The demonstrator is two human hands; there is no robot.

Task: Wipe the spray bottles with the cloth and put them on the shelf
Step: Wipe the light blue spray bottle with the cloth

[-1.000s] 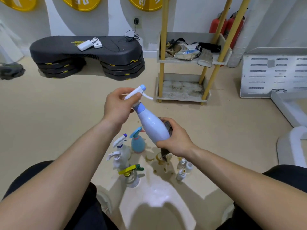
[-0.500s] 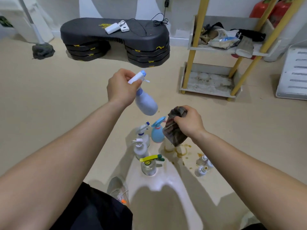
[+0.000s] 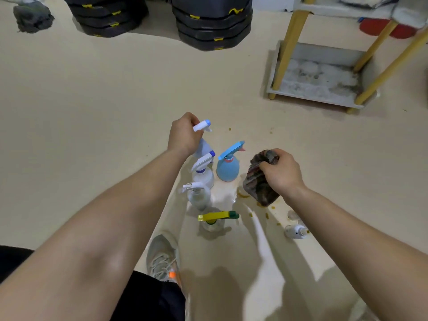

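Note:
My left hand (image 3: 184, 134) grips the neck of a white and lilac spray bottle (image 3: 203, 147), which hangs low over the floor. My right hand (image 3: 281, 172) holds a dark bunched cloth (image 3: 260, 179) to the right of the bottles. On the floor stand a white bottle with a purple nozzle (image 3: 202, 171), a blue bottle (image 3: 228, 164), a clear bottle (image 3: 198, 195) and a clear bottle with a yellow and green trigger (image 3: 214, 220). The shelf (image 3: 315, 98) with yellow legs stands at the upper right, its grey bottom tray dusty.
Two small white bottles (image 3: 295, 230) lie on the floor by yellowish stains. Black stacked step platforms (image 3: 208, 26) sit at the top. A grey mop head (image 3: 31, 16) lies top left. My shoe (image 3: 162, 258) is near the bottles.
The cloth came off the bottle and my hands parted. My left hand has lowered the bottle towards the floor. The camera has tilted down.

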